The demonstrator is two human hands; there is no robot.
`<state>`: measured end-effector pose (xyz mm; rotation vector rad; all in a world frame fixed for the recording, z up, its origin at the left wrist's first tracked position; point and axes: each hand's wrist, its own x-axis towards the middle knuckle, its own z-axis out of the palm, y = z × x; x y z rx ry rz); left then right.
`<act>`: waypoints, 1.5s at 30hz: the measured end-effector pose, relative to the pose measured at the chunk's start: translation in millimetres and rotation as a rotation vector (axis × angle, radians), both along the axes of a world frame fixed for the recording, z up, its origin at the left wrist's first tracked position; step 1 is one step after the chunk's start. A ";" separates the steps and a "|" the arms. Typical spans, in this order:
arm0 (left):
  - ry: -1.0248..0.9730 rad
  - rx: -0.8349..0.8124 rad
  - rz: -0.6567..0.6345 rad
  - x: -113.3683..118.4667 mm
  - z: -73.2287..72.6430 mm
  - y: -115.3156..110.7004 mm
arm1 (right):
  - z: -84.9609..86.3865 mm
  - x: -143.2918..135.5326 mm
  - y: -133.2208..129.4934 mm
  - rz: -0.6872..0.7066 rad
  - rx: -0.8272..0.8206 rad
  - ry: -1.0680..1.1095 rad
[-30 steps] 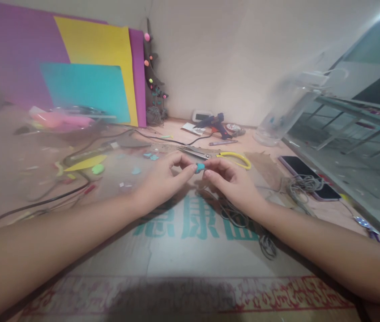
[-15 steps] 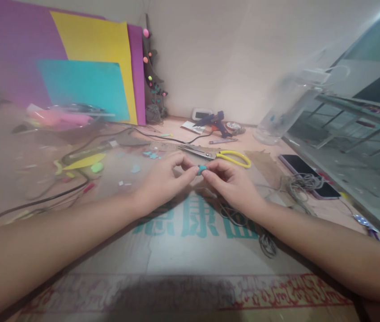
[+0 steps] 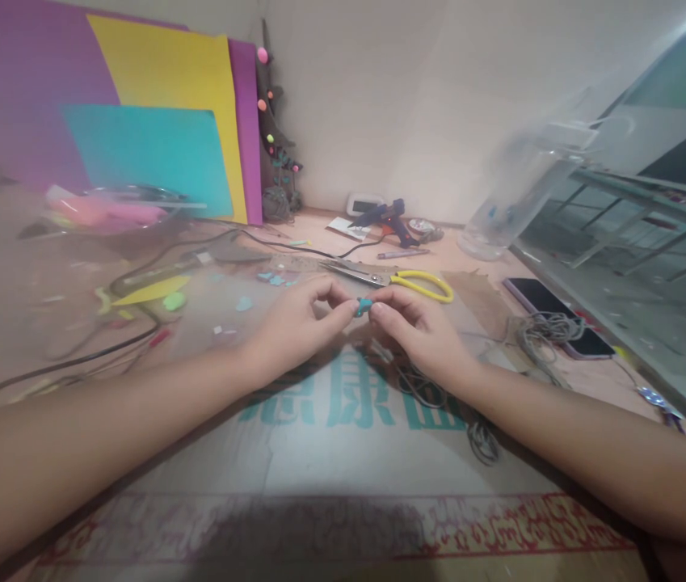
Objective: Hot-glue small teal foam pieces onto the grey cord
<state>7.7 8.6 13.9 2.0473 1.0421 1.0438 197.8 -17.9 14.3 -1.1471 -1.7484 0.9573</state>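
Between my fingertips is a small teal piece, perhaps foam or paper; its exact kind is too small to tell. My left hand pinches its left side with thumb and forefinger. From the right, thumb and forefinger of my right hand close on its other side. Both hands hover over a cardboard sheet printed with teal characters and a red border. Just beyond the fingers lie yellow-handled scissors, blades pointing left. Light-blue scraps are scattered beyond my left hand.
A hot glue gun stands at the back by the wall. Grey cord lies partly over a phone on the right. A clear plastic jug is behind it. Coloured sheets lean at the back left; a black cable curves across the left.
The teal piece has turned slightly and shows a more uneven, pointed outline. My right fingertips have shifted a little to the right. Other things stay as they were.
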 end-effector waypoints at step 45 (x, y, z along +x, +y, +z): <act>-0.153 -0.130 0.023 0.5 -8.5 13.1 | 45.3 36.1 30.2 -0.235 0.306 -0.131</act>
